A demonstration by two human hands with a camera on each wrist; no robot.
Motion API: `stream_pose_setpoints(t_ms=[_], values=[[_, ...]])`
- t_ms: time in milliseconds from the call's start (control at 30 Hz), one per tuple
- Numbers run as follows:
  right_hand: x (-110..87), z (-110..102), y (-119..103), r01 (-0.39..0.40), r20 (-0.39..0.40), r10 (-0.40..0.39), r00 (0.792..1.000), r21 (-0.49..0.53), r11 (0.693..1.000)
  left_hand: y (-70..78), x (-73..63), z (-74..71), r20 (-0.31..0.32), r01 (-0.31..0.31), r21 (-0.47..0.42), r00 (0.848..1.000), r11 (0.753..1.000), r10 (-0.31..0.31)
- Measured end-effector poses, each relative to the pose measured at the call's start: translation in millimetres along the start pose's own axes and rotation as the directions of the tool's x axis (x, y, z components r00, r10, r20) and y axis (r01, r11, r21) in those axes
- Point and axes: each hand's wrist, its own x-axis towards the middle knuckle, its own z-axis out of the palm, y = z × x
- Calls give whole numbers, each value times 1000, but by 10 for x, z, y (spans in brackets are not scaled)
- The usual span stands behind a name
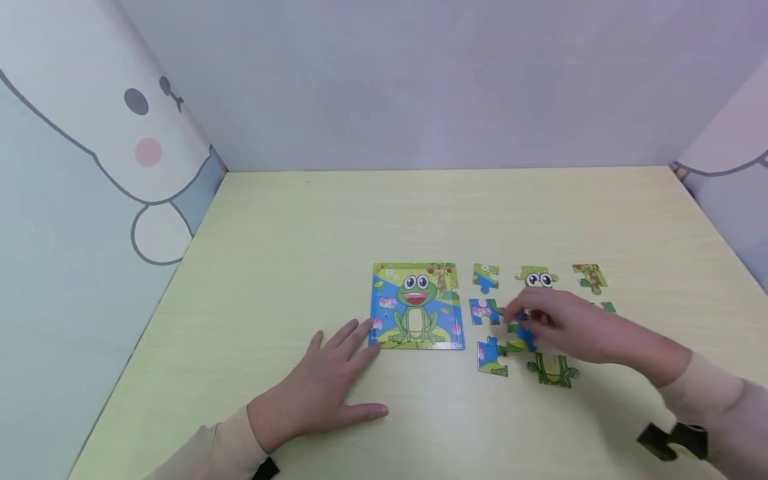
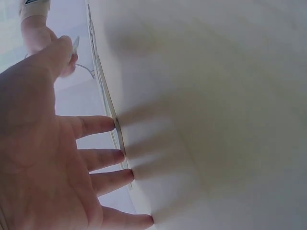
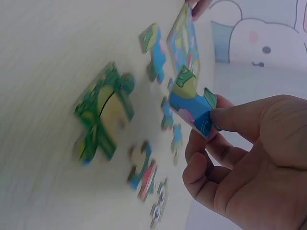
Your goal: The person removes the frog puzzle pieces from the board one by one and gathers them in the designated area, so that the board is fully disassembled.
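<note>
In the head view my left hand lies with fingers spread, fingertips at the lower left corner of a square frog puzzle board. The left wrist view shows those straight fingers against the board's edge and the table. My right hand pinches a blue and green puzzle piece between thumb and fingers, raised over the loose pieces. Beneath that hand, a frog-mouth piece shows in the right wrist view. Nearby lie the frog-legs piece and a blue corner piece.
More loose pieces lie right of the board: a flowered corner piece, a pink-flower piece, a frog-eyes piece and a tree piece. A green piece is partly hidden behind the right hand. Walls bound the pale table.
</note>
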Motion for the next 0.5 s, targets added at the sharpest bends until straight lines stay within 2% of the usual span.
stream_pose_setpoints(t_ms=[267,367,500], values=[[-584,-137,678,-110,100,117,988,-72,991,6,1,-13,15,15,-21,1000,1000,-15],[-727,-136,833,-142,116,151,982,-88,986,7,2,-18,22,18,-22,1000,1000,-18],[-831,-108,938,-167,95,181,979,-132,977,12,5,-24,32,22,-27,999,999,-21]])
